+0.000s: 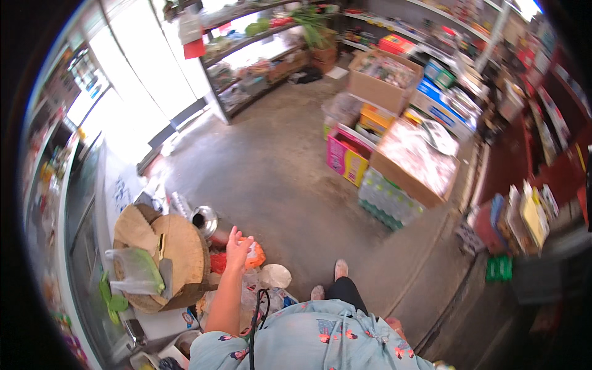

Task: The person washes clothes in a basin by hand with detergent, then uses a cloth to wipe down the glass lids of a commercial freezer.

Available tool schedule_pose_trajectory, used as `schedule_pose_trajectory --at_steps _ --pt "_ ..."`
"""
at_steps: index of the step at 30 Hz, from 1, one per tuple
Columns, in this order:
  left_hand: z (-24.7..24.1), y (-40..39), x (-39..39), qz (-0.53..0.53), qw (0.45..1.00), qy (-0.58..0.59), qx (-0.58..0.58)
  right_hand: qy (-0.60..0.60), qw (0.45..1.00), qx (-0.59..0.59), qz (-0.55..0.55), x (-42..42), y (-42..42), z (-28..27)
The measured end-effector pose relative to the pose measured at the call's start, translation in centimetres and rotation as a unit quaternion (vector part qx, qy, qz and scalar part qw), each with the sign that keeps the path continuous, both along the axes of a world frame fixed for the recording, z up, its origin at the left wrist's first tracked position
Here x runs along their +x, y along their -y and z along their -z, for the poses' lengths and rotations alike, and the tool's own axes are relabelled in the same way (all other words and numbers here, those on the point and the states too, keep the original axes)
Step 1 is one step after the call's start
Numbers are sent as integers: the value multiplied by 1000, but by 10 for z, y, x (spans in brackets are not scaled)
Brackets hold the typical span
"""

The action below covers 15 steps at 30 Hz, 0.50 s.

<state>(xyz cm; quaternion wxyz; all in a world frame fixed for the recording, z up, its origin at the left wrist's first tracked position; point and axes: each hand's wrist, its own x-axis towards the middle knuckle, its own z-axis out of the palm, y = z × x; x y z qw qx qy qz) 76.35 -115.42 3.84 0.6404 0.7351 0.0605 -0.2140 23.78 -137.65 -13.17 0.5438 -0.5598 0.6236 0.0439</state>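
Observation:
My left hand (pixel 238 249) reaches out over the floor at the lower left, fingers apart, with nothing in it that I can see. Just beyond and below it lie an orange bag (pixel 255 255) and a red bag (pixel 218 262). To its left stands a round wooden chopping block (pixel 185 249), bearing a cleaver (pixel 165 275) and a clear plastic bag (pixel 134 268) with a green vegetable in it. A shiny metal vessel (pixel 210 222) stands beyond the block. Only a small part of my right hand (pixel 395 326) shows beside my patterned shirt; its fingers are hidden.
Open cardboard boxes (pixel 407 166), a pack of bottles (pixel 388 196) and a pink and yellow carton (pixel 342 159) stand at the right. Shelves of goods (pixel 259 34) line the back near a bright doorway. A glass-fronted cabinet (pixel 83 231) runs along the left. A floor ledge (pixel 416 286) lies at my right.

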Motion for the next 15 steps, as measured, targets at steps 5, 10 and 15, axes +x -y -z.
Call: schedule_pose_trajectory --at_steps 5,10,15 --pt "13 -3 46 -122 992 -28 -26 -73 988 16 -132 56 104 49" --pt "-11 -14 69 -259 966 -15 8 -105 977 55 -175 171 256 74" --pt "-28 -63 81 -373 925 39 54 -70 976 24 -207 343 356 75"
